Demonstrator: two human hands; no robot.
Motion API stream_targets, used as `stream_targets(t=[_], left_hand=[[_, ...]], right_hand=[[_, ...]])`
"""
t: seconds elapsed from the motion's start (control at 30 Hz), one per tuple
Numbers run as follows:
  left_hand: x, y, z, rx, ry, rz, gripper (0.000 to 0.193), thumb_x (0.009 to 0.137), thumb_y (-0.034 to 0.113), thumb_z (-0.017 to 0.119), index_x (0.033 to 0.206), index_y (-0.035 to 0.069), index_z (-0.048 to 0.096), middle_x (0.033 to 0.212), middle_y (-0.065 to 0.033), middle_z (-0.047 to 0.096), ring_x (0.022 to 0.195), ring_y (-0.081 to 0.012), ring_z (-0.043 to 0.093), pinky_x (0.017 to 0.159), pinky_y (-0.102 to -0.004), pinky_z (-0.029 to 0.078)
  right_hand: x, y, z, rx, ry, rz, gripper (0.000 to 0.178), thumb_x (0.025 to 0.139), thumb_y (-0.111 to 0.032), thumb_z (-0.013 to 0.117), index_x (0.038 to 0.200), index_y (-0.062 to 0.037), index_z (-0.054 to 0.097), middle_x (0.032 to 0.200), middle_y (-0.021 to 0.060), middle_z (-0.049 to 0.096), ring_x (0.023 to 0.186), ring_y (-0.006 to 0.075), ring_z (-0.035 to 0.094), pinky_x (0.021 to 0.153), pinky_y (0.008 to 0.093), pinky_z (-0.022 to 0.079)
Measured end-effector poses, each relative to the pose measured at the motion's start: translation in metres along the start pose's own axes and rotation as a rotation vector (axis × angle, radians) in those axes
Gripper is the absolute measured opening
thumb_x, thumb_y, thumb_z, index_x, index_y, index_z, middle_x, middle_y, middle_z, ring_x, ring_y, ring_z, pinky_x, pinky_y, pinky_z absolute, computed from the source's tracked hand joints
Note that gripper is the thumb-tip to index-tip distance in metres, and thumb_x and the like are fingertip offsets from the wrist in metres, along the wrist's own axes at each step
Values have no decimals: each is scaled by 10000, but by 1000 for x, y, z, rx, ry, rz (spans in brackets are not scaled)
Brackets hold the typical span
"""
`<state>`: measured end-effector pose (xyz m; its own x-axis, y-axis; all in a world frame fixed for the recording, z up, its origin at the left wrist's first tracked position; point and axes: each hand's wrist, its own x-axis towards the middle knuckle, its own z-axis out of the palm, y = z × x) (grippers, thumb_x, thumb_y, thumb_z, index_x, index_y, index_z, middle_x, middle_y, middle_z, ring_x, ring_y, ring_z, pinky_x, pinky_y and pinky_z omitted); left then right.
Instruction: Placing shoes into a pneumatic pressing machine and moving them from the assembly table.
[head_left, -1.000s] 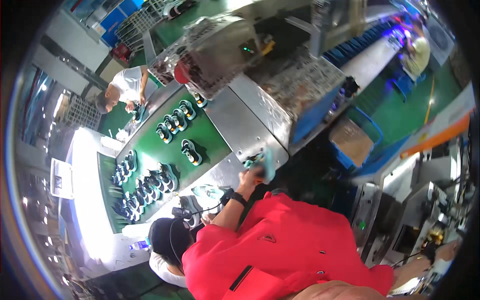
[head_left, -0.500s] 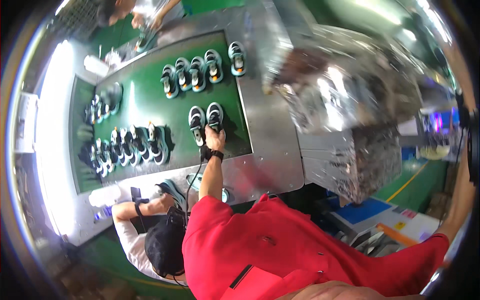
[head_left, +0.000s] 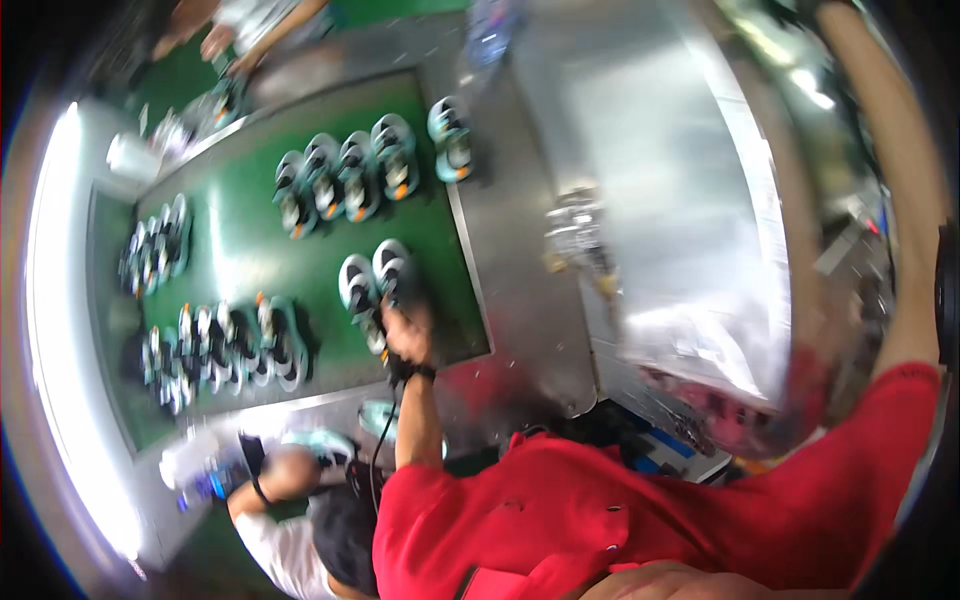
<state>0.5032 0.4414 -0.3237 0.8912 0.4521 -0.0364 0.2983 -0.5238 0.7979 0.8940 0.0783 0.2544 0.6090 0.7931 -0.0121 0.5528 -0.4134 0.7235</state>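
My left hand (head_left: 408,332), its wrist in a dark band, is closed round the heel end of a grey-and-black sneaker (head_left: 394,266). Its fingers are blurred. A matching sneaker (head_left: 356,288) stands close on the left, on the same green belt surface (head_left: 250,235). My right forearm (head_left: 880,110) reaches up along the right rim, and the hand lies beyond the picture's edge. Between the two arms, a shiny clear plastic sheet (head_left: 690,290) covers much of the right side; what lies under it is hard to make out.
Several sneakers (head_left: 357,175) stand in a row at the far side, with more (head_left: 265,345) at the left. A co-worker's blurred hand (head_left: 288,474) is near a teal shoe at the front edge. Another person (head_left: 270,30) works across the table. A light tube (head_left: 45,330) borders the left.
My right arm has swung higher along the right rim. The plastic, crumpled before, is spread smoother and wider. My view has shifted; my left hand stays at the same sneaker.
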Motion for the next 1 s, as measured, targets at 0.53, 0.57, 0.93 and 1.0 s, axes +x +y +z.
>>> stream_targets(t=[0.53,0.57,0.93,1.0], left_hand=[[-139,227,-25,-532,-1150,319,627,898,365,669,1312,-68,481,1265,-239,556,1127,-330,555,1006,-445,420],[-181,276,-40,-643,-1448,234,623,916,374,646,1333,-54,469,1293,-218,548,1157,-328,548,1021,-453,416],[-530,420,-100,-580,-2732,-437,646,980,481,424,1425,16,375,1385,-232,476,1141,-357,574,963,-495,475],[-599,397,-90,-589,-2645,-376,543,1005,395,417,1403,26,405,1337,-196,525,1092,-308,607,911,-430,510]], right_hand=[[-419,-143,-338,511,686,1295,312,853,-343,690,863,-34,735,827,98,718,699,126,660,583,264,525],[-445,-163,-340,494,720,1212,310,849,-359,691,843,-53,738,802,85,720,668,146,665,566,285,530],[-666,-572,-439,517,821,2239,502,909,-429,590,1169,-1,613,1031,93,667,849,124,630,693,269,508],[-677,-649,-473,646,1225,2338,649,908,-494,579,1333,-14,483,1159,112,617,913,151,629,734,284,526]])
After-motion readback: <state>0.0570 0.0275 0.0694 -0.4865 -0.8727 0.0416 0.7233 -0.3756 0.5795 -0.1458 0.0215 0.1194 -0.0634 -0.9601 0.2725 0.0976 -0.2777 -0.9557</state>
